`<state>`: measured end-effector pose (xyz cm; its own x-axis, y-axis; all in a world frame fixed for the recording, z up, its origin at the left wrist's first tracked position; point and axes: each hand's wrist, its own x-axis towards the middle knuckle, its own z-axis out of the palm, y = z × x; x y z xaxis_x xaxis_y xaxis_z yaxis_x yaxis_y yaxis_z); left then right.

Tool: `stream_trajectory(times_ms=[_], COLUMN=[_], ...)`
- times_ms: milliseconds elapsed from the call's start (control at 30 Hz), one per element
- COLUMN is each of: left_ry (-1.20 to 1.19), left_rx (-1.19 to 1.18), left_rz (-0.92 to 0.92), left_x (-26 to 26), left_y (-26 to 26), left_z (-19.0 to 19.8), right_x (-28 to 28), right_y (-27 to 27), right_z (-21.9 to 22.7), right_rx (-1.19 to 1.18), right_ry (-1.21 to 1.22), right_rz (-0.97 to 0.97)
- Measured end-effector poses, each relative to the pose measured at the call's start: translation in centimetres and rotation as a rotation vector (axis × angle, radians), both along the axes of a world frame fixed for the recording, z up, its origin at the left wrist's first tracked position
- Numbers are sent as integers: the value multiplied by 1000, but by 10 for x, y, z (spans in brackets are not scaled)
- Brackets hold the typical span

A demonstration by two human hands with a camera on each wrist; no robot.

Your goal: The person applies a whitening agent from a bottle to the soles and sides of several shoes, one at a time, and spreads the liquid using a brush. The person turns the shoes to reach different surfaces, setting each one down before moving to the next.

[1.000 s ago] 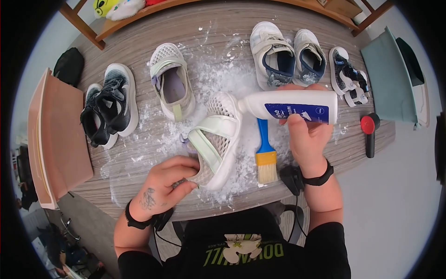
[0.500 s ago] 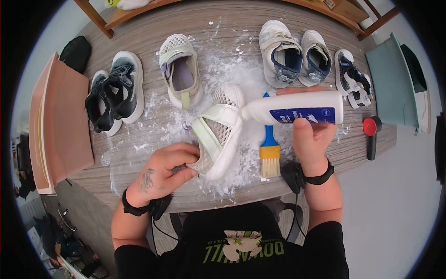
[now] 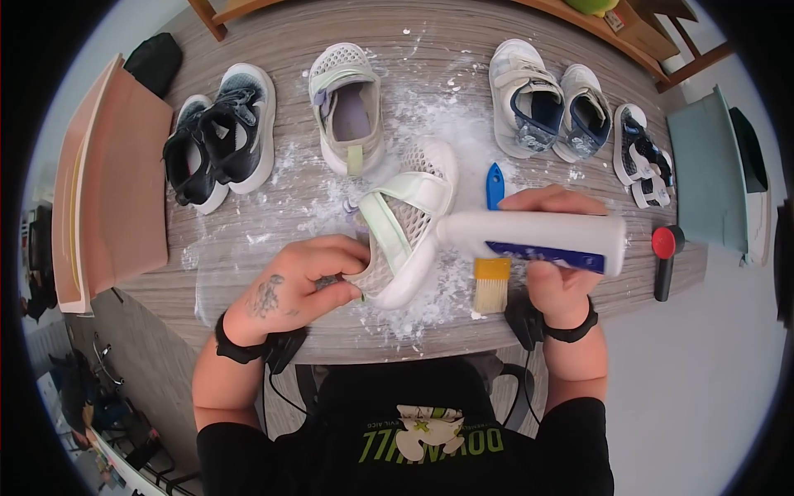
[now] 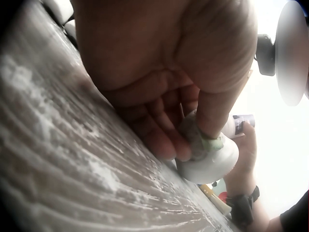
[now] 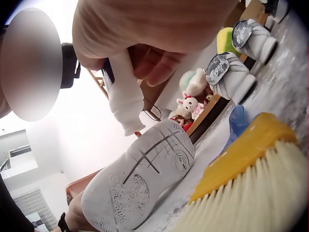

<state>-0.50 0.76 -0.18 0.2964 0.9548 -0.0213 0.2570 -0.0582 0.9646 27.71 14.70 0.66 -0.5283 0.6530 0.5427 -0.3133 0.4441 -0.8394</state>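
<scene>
While the left hand (image 3: 285, 289) pinches the heel of the white shoe (image 3: 418, 269), tilted sole-outward over, perhaps touching, the table (image 3: 294, 165), the right hand (image 3: 566, 293) grips the bottle (image 3: 546, 227), the shoe looking light, soft-meshed and best held at that heel.

Child's sneaker (image 3: 413, 217), one: white and pale grey, perforated mesh, mint-green strap, white sole with grooved tread; tipped on its side, sole rightward, heel towards the table's near edge, by mid-length.

Squeeze bottle (image 3: 529, 231), one: white plastic, dark blue label; lengthwise, above the table's near right part, nozzle at the sneaker's sidewall.
</scene>
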Motion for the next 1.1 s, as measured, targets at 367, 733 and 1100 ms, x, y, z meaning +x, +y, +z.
stream_trajectory(times_ms=[367, 733, 1100], left_ry=[11, 5, 2], left_rx=[24, 40, 52], left_rz=[-1, 5, -6], left_x=[1, 2, 2], left_y=[0, 0, 1], left_z=[2, 4, 0], right_x=[1, -4, -2], right_y=[-8, -13, -23], right_z=[4, 3, 11], right_rx=[-9, -165, -87], right_ry=[-106, 25, 1], right_rz=[109, 255, 125])
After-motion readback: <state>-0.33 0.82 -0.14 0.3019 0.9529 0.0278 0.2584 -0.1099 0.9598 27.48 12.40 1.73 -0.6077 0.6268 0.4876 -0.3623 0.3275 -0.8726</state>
